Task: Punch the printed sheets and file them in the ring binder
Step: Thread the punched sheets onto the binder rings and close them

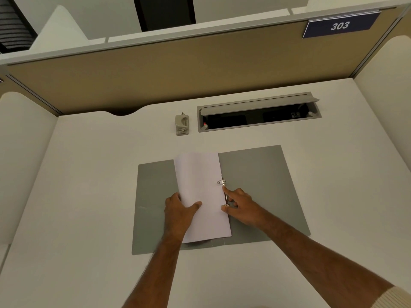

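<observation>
My ring binder (153, 196) lies open and flat on the tabletop (89, 174), its grey covers spread to either side. On the left half, my left hand (179, 211) grasps the printed sheets (200, 185) at their left edge, thumb on top and the other fingers tucked underneath where I cannot see them. The stack runs lengthwise away from me, its long axis parallel to the binder's spine, and its right edge sits against the ring mechanism (225, 193) in the middle.

Just right of that edge, my right hand (241, 207) rests on the mechanism: index finger stretched along the metal bar toward the far ring, thumb near the closer ring, the remaining fingers loosely curled and grasping nothing I can make out. I cannot tell whether the rings are open or snapped closed, nor whether the holes are already threaded on.

The next move, I judge, turns on that one seam: the sheets lie to the left of the rings, so my left hand slides or steadies them rightward while my right, the nearer one, works the rings.

Farther back on the tabletop, well apart from both hands, stands the hole punch (182, 125), and to its right an open cable tray (259, 117).
</observation>
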Action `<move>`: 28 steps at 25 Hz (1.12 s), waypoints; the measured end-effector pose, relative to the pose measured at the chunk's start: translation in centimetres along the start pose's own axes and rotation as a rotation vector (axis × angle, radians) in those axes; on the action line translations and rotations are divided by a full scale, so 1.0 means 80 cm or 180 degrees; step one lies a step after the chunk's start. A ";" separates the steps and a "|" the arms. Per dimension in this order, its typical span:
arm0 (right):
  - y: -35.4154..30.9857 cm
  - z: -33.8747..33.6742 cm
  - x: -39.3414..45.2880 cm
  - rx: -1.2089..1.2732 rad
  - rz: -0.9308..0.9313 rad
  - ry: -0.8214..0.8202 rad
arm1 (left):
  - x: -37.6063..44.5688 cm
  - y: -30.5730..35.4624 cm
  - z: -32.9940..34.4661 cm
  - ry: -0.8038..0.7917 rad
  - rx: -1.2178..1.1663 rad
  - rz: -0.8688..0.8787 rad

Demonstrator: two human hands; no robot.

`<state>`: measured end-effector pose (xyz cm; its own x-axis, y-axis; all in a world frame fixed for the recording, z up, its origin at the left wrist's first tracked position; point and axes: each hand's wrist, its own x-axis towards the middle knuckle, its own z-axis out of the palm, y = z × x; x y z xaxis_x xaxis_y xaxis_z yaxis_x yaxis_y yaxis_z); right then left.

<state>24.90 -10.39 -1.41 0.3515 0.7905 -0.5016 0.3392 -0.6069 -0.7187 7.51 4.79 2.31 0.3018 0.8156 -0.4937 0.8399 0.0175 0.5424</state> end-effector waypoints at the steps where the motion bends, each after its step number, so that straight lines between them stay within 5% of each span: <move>1: 0.000 -0.001 -0.001 0.0004 0.0003 -0.0008 | 0.000 0.002 0.003 -0.0020 -0.0098 0.0026; 5: -0.005 -0.006 -0.005 0.0127 0.0036 -0.0011 | -0.006 0.016 0.007 -0.0114 -0.0524 0.0067; 13: -0.016 -0.040 -0.024 0.1559 0.0475 0.0141 | -0.016 0.036 -0.001 -0.0343 -0.1080 0.0052; 28: -0.004 -0.036 -0.023 0.2127 0.0635 0.0439 | -0.045 0.105 0.046 -0.1287 -0.1335 0.0453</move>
<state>26.63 -11.89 1.10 0.4733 0.6251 -0.6206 -0.3355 -0.5235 -0.7832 15.17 -0.12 6.10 0.6150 0.5433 -0.5715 0.5538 0.2182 0.8035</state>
